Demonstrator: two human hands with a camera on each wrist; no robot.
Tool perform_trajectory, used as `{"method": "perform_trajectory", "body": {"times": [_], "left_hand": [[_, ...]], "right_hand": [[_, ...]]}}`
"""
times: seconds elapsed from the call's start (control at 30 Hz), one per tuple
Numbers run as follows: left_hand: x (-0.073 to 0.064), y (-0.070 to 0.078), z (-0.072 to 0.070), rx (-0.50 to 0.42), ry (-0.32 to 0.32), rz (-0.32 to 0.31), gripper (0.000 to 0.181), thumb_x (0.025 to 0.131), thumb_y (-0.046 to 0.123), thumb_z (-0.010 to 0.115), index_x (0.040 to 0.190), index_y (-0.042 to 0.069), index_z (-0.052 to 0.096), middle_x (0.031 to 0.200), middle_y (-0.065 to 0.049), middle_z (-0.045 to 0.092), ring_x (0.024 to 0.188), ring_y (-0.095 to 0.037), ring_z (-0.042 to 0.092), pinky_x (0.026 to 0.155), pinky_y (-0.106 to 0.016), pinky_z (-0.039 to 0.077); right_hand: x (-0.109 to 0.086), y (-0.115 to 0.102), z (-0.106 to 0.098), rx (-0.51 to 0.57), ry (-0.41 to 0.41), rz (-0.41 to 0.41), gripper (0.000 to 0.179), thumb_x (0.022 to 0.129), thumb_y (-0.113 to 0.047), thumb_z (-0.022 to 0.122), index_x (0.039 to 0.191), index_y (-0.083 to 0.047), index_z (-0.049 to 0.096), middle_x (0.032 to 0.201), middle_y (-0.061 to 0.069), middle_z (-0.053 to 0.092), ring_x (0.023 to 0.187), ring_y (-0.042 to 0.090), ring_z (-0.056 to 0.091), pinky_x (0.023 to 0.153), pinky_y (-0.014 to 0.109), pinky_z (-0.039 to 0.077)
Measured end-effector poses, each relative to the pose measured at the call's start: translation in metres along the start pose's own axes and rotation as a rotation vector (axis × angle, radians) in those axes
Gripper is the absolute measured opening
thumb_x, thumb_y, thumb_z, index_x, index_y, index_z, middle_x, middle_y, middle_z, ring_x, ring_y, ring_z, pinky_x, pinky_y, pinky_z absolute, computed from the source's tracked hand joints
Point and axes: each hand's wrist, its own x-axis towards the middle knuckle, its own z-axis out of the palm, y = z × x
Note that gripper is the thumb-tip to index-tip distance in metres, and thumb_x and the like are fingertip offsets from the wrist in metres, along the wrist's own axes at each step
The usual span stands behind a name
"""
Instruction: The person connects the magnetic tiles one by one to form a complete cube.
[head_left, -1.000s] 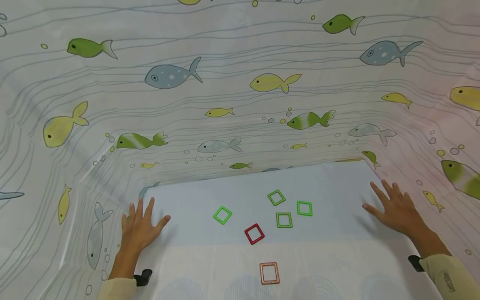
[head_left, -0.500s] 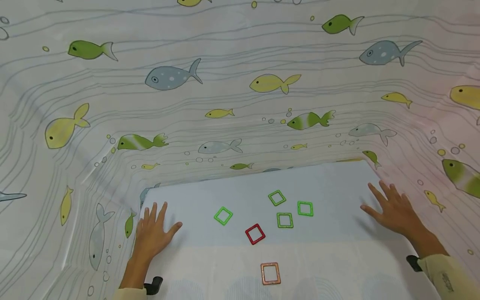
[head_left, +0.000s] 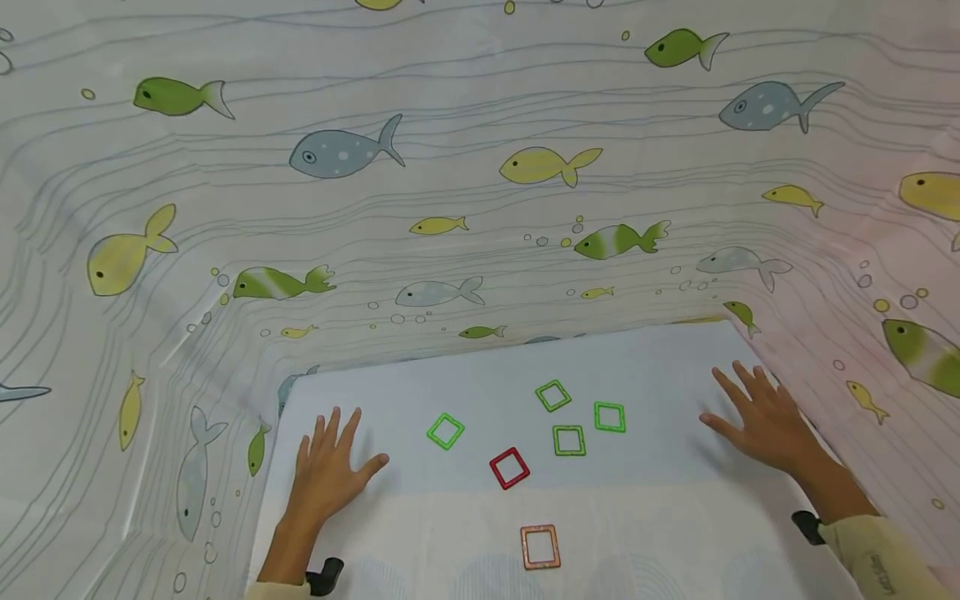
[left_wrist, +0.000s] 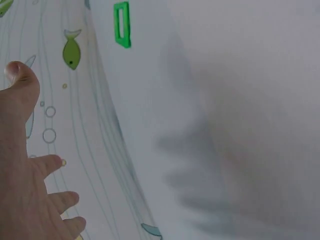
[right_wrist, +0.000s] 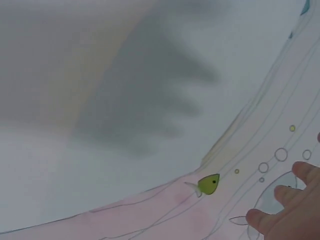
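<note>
My left hand [head_left: 330, 467] hovers palm down over the left side of the white table, fingers straight and spread, holding nothing. Over the right side my right hand [head_left: 767, 425] is spread the same way, also bare of any object. Between them lie small square plastic frames. A green square frame [head_left: 446, 431] is nearest the left hand, and it shows in the left wrist view as a green frame [left_wrist: 122, 25]. Another green square [head_left: 610, 417] lies closest to the right hand. A red square frame [head_left: 509, 468] is near the middle, with an orange square frame [head_left: 540, 547] closer to me.
Two more green frames, one farther back [head_left: 552, 396] and one just in front of it [head_left: 569, 440], lie right of centre. Fish-printed sheeting [head_left: 450, 192] rises behind and at both sides of the table [head_left: 360, 392]. Soft hand shadows fall on the tabletop.
My left hand has moved right, inward over the table, and slightly down in view. The right hand has shifted a little left. The square frames stay where they were.
</note>
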Motion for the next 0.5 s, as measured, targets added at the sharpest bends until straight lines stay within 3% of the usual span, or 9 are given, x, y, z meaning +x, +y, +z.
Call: {"method": "perform_trajectory", "body": {"times": [0.23, 0.37, 0.5], "left_hand": [[-0.004, 0.019, 0.004, 0.000, 0.007, 0.055, 0.097, 0.082, 0.066, 0.068, 0.157, 0.016, 0.032, 0.163, -0.025, 0.022, 0.150, -0.050, 0.014, 0.117, -0.069, 0.012], [-0.007, 0.032, 0.008, -0.008, 0.009, 0.094, 0.098, 0.080, 0.065, 0.071, 0.156, 0.017, 0.034, 0.163, -0.022, 0.023, 0.149, -0.048, 0.021, 0.113, -0.069, 0.024], [-0.010, 0.046, 0.016, -0.046, -0.032, 0.141, 0.099, 0.077, 0.062, 0.076, 0.156, 0.022, 0.034, 0.164, -0.017, 0.025, 0.147, -0.045, 0.029, 0.106, -0.071, 0.036]], "right_hand": [[0.001, -0.025, 0.003, -0.010, 0.002, -0.031, 0.090, 0.090, -0.058, 0.062, 0.160, -0.018, 0.022, 0.161, 0.028, 0.023, 0.145, 0.058, 0.016, 0.108, 0.079, 0.017], [0.003, -0.041, 0.003, 0.008, -0.011, -0.066, 0.090, 0.090, -0.059, 0.063, 0.159, -0.019, 0.023, 0.161, 0.027, 0.024, 0.145, 0.056, 0.018, 0.108, 0.077, 0.020], [0.005, -0.054, 0.005, 0.048, -0.044, -0.085, 0.089, 0.090, -0.059, 0.063, 0.159, -0.020, 0.023, 0.161, 0.026, 0.025, 0.145, 0.056, 0.019, 0.109, 0.076, 0.020]]}}
